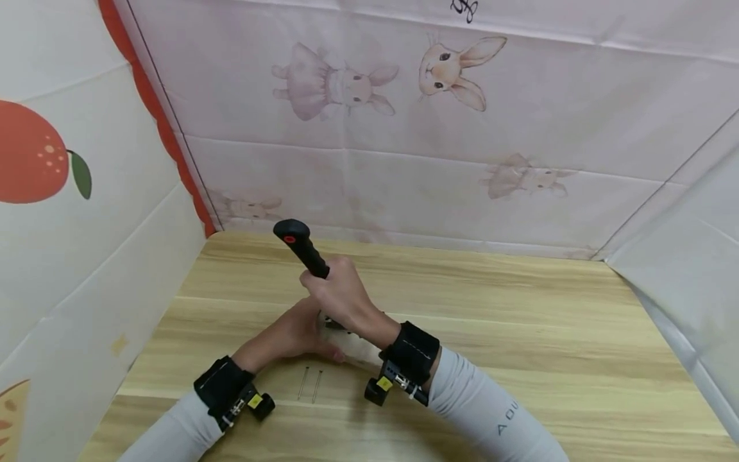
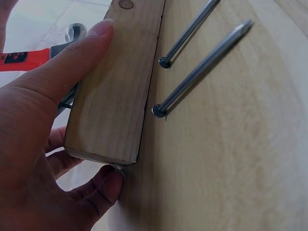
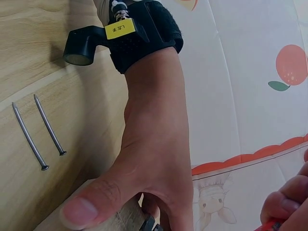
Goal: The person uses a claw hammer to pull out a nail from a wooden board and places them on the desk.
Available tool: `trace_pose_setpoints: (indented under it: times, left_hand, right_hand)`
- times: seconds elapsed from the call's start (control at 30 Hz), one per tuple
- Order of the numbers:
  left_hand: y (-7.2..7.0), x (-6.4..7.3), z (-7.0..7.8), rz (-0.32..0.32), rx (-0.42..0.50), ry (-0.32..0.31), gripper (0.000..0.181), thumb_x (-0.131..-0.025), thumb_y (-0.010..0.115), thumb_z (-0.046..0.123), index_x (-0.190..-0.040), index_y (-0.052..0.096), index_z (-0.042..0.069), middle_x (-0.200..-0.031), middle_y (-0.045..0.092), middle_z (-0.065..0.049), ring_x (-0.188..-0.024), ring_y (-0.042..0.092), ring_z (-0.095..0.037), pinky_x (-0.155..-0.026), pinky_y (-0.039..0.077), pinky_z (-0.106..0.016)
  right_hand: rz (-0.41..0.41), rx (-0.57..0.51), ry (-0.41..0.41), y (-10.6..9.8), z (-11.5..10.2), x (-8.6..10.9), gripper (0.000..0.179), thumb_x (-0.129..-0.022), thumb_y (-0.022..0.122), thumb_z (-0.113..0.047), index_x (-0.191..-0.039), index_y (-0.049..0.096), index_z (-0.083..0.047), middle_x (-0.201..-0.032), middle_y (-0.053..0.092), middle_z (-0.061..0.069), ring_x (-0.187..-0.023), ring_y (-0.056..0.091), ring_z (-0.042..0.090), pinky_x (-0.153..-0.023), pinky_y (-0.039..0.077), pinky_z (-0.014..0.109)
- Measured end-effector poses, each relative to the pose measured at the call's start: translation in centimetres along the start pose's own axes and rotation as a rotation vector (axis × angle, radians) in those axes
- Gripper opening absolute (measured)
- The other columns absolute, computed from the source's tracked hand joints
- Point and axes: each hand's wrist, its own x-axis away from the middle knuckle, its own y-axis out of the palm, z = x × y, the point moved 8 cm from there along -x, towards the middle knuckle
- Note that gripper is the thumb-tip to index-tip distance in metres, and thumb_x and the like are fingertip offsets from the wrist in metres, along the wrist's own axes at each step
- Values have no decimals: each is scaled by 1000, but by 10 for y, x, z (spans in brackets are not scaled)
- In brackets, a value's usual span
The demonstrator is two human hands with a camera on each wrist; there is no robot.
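Note:
My right hand [image 1: 344, 292] grips a hammer [image 1: 312, 256] by its black handle, the butt pointing up and away. In the left wrist view the hammer's red neck [image 2: 29, 60] and metal head show beside the upper face of a wooden block [image 2: 115, 86]. A thin dark shaft [image 2: 65, 105], seemingly a nail, juts from that face by the head. My left hand [image 1: 294, 330] holds the block's left end, its thumb along the near side and its fingers around the end and far side. In the head view, my right forearm hides much of the block.
Two loose nails [image 1: 317, 386] lie side by side on the wood-grain table [image 1: 519, 359], just in front of the block. Printed cloth sheets [image 1: 375, 173] stand along the table's back and sides. Camera bands [image 1: 410, 353] circle both wrists.

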Motion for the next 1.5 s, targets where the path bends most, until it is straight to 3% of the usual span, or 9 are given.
trace_pose_setpoints:
  times: [0.13, 0.37, 0.77, 0.97, 1.1, 1.27, 1.5]
  left_hand:
    - [3, -1, -14, 1, -30, 4, 108, -55, 88, 50, -143, 27, 39, -142, 37, 10, -126, 36, -14, -103, 29, -50]
    - [6, 0, -21, -9, -52, -31, 118, -54, 86, 56, -148, 15, 42, -147, 30, 16, -132, 31, -9, -104, 31, -47]
    - [7, -1, -28, -18, -70, -127, 94, -50, 86, 59, -130, 44, 35, -131, 45, 11, -120, 41, -9, -100, 36, -41]
    - [8, 0, -30, -21, -79, -159, 98, -49, 85, 61, -131, 45, 25, -132, 46, 5, -122, 41, -14, -100, 37, -43]
    - [8, -1, -32, -21, -104, -173, 102, -49, 84, 64, -131, 45, 19, -132, 46, 2, -122, 42, -16, -99, 38, -43]
    - [8, 1, -34, -19, -111, -203, 103, -48, 83, 66, -131, 44, 20, -130, 47, 5, -120, 42, -15, -97, 40, -42]
    - [7, 1, -33, -13, -115, -203, 101, -49, 82, 67, -131, 44, 21, -130, 46, 6, -121, 42, -15, -97, 40, -44]
  right_hand:
    - [4, -11, 6, -1, 1, 1, 40, -89, 51, -13, -53, 33, -11, -47, 25, 5, -38, 17, 21, -38, 19, 27]
    - [23, -27, 31, -7, 6, 3, 38, -89, 49, -15, -56, 31, -11, -49, 24, 5, -38, 17, 22, -39, 19, 28]
    - [16, -55, 43, -18, 4, 9, 42, -94, 48, -17, -55, 35, -10, -51, 23, 4, -45, 13, 22, -46, 18, 33]
    - [31, -64, 29, -24, -11, 14, 39, -93, 47, -12, -55, 37, -10, -50, 24, 2, -44, 14, 20, -47, 18, 32]
    - [62, -99, 39, -27, -4, 16, 41, -94, 48, -16, -54, 38, -10, -49, 26, 5, -40, 18, 21, -43, 18, 32]
    - [102, -160, 17, -33, 10, 16, 44, -95, 50, -22, -54, 40, -8, -49, 31, 9, -41, 27, 25, -43, 25, 34]
    - [104, -226, -32, -37, 9, 18, 45, -94, 52, -23, -55, 38, -7, -49, 29, 8, -41, 24, 24, -42, 22, 34]
